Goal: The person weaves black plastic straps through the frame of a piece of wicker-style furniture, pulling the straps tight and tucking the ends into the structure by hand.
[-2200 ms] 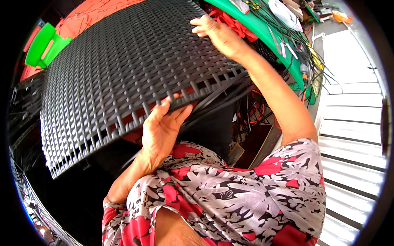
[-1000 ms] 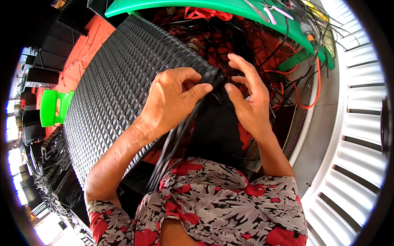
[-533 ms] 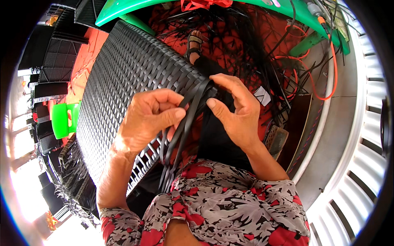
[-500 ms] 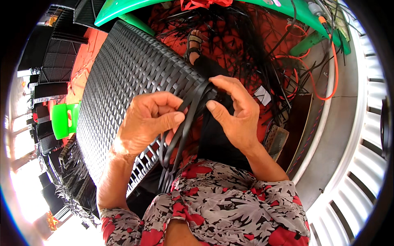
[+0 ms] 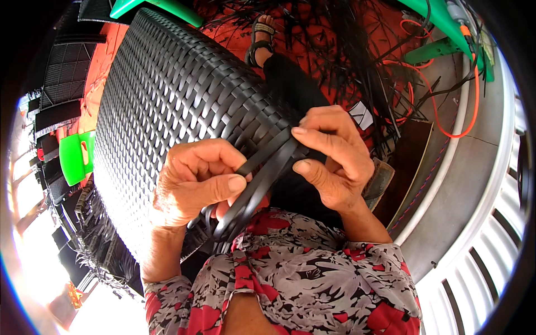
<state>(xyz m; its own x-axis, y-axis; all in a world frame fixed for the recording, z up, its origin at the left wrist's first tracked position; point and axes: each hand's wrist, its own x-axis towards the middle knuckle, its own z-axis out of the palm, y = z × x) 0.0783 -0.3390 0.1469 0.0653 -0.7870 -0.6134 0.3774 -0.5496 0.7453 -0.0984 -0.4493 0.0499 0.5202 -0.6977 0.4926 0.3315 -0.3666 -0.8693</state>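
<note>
A large black woven panel (image 5: 167,95) slants across the middle, its near right corner between my hands. My left hand (image 5: 198,181) is closed, thumb and bent fingers pinching a flat black plastic strip (image 5: 262,158) that runs to that corner. My right hand (image 5: 338,156) grips at the corner: its index fingertip touches the upper side of the strip's bend and its thumb lies just below, a gap showing between them. Its other fingers are curled and partly hidden. Several loose strip lengths (image 5: 226,226) loop down below my left hand toward my patterned shirt.
Cut black strips (image 5: 340,56) litter the red floor, beside my sandalled foot (image 5: 261,42). An orange cable (image 5: 474,106) hangs at the right near a green table leg (image 5: 435,51). A bright green stool (image 5: 72,159) and stacked black woven pieces (image 5: 67,72) stand at left.
The view has shifted, and the panel now appears closer. My left hand still pinches the strip, which now runs more sideways to the corner. My right hand stays at the corner.
</note>
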